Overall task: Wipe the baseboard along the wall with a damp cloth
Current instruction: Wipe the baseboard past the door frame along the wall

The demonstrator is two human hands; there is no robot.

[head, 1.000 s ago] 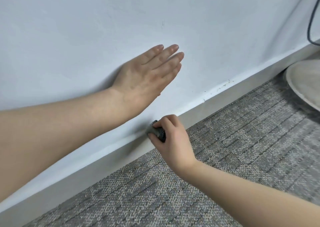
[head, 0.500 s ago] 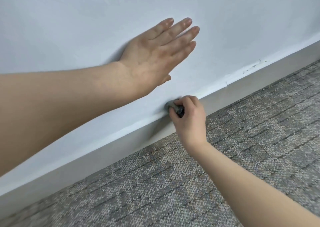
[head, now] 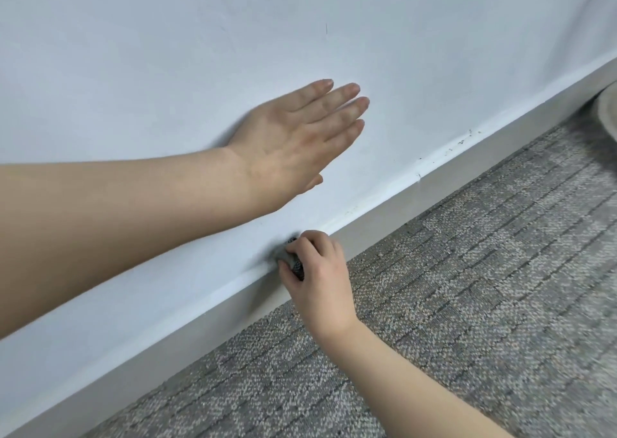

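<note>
Much of the pale grey baseboard [head: 200,331] looks unwiped: dark specks [head: 460,142] dot its ledge further right. The right hand [head: 317,270] curls its fingers round a small wadded grey cloth [head: 289,259], pressed on that ledge. The left hand [head: 293,144] lies flat, fingers straight, on the white wall [head: 167,54].

Wall [head: 167,54] plain white, faint bluish tint. Baseboard [head: 200,336] light grey face, white top edge, tiny dark specks [head: 460,142] on the edge toward the right. Carpet [head: 467,304] speckled grey, brick-like blocks of lighter and darker grey. Cloth [head: 293,264] dark grey, mottled. Round object [head: 609,107] far right, off-white.
</note>
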